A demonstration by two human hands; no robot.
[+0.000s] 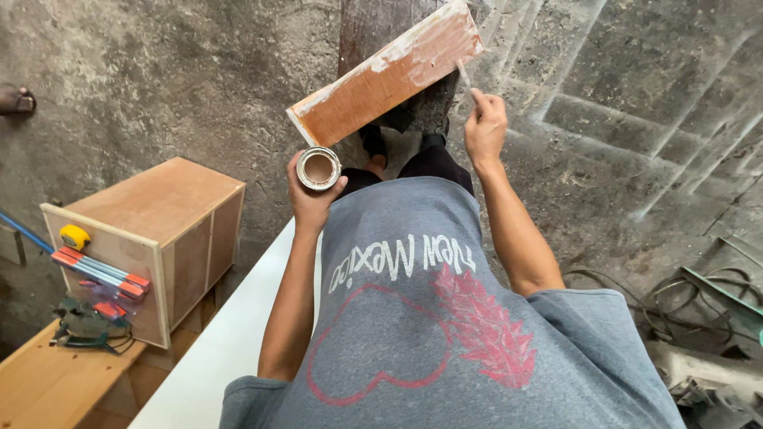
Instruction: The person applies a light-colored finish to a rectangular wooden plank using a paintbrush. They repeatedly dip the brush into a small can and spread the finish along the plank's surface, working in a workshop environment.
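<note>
My left hand (311, 199) grips a small round tin (319, 168), open at the top, with brownish paste inside. My right hand (485, 127) pinches a thin pale stick (463, 75) whose tip touches the near end of a reddish-brown wooden board (385, 73). The board lies tilted across a dark bench top and is smeared with whitish paste along its edges. My grey shirt and dark trousers fill the lower middle of the view.
A small plywood cabinet (163, 238) stands at the left with a yellow tape measure (75, 236) and a red-ended level (99, 271) on it. A power tool (83, 324) lies on a wooden plank. A white panel (230, 342) runs beside my left arm. Cables lie at the right.
</note>
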